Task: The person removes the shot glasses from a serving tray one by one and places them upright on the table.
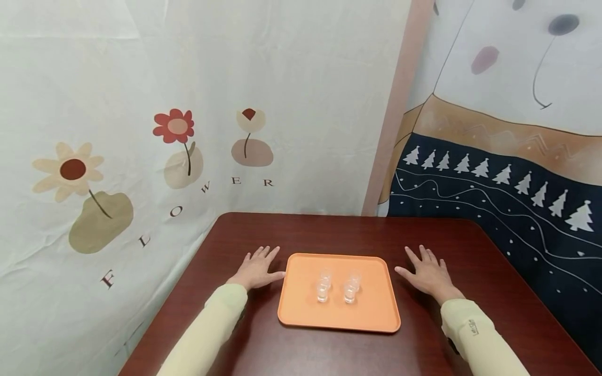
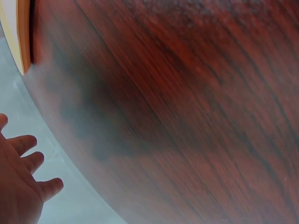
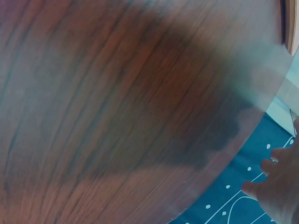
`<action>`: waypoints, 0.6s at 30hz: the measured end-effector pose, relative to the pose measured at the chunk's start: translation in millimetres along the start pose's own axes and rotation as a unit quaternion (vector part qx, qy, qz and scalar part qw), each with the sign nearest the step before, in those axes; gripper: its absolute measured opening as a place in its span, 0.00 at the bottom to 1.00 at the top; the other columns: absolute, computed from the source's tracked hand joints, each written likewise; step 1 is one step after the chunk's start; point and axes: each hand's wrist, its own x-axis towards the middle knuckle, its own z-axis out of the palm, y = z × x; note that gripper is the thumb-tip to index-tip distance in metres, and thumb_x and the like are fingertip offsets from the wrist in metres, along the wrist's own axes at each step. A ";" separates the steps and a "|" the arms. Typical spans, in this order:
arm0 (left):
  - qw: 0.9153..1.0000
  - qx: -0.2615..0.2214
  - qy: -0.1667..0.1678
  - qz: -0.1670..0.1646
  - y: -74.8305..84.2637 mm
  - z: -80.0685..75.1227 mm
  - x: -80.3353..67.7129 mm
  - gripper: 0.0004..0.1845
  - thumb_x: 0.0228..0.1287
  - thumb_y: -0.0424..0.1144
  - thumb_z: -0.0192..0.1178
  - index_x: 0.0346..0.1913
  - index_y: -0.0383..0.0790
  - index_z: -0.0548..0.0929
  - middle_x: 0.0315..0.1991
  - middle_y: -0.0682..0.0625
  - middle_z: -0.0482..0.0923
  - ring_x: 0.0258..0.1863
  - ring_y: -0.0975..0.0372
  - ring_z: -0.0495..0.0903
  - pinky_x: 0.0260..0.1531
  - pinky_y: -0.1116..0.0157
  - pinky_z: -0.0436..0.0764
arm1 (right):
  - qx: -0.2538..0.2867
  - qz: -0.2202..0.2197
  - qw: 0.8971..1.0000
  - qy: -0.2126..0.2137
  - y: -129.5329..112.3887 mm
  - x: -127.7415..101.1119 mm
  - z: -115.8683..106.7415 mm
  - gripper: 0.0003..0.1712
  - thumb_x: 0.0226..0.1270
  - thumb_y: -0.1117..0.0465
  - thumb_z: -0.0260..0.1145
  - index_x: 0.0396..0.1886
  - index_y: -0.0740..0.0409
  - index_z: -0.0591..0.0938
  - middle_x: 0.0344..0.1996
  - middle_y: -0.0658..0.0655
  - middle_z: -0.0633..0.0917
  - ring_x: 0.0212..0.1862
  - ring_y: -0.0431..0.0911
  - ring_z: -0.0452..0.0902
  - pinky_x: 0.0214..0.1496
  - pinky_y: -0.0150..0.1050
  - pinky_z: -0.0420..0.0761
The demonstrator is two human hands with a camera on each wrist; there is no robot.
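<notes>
An orange tray [image 1: 301, 313] lies on the dark red wooden table. Several small clear glasses [image 1: 349, 297] stand in two short rows near its middle. My left hand [image 1: 256, 270] is spread at the tray's left side, thumb tip right at the rim, and holds nothing. On the other side, my right hand [image 1: 427, 272] has its fingers apart too, with a strip of table between its thumb and the tray. Each wrist view shows spread fingers and a dark blurred shadow on the wood. A sliver of tray edge [image 2: 24, 37] appears in the left wrist view.
The table [image 1: 338, 235] has rounded far corners and reaches back to a pale cloth [image 1: 320, 104] printed with flowers and letters. To the right hangs another cloth [image 1: 470, 209] with a bear and white trees on dark blue.
</notes>
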 end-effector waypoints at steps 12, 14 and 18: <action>0.999 -0.026 -0.015 0.034 2.5 3.3 -1.8 0.43 0.65 0.61 0.61 0.76 0.41 0.63 0.72 0.36 0.62 0.73 0.42 0.57 0.68 0.39 0.55 | 0.010 -0.022 1.000 0.017 -13.7 3.1 -4.5 0.51 0.69 0.30 0.53 0.77 0.62 0.60 0.72 0.78 0.55 0.72 0.73 0.49 0.68 0.72 0.48; 0.999 -0.027 -0.020 0.036 1.6 4.2 -2.3 0.42 0.65 0.60 0.61 0.75 0.41 0.64 0.72 0.37 0.63 0.72 0.43 0.58 0.68 0.41 0.57 | 0.014 -0.027 0.999 0.018 -17.0 5.3 -4.8 0.50 0.70 0.31 0.53 0.77 0.61 0.59 0.72 0.78 0.55 0.72 0.73 0.49 0.68 0.71 0.49; 0.998 -0.036 -0.028 0.038 1.2 10.0 -3.1 0.41 0.65 0.59 0.62 0.75 0.42 0.65 0.72 0.39 0.64 0.72 0.45 0.60 0.68 0.45 0.59 | 0.031 -0.031 0.999 0.016 -24.2 5.2 -4.1 0.47 0.72 0.34 0.55 0.77 0.60 0.59 0.73 0.76 0.56 0.72 0.72 0.50 0.68 0.70 0.50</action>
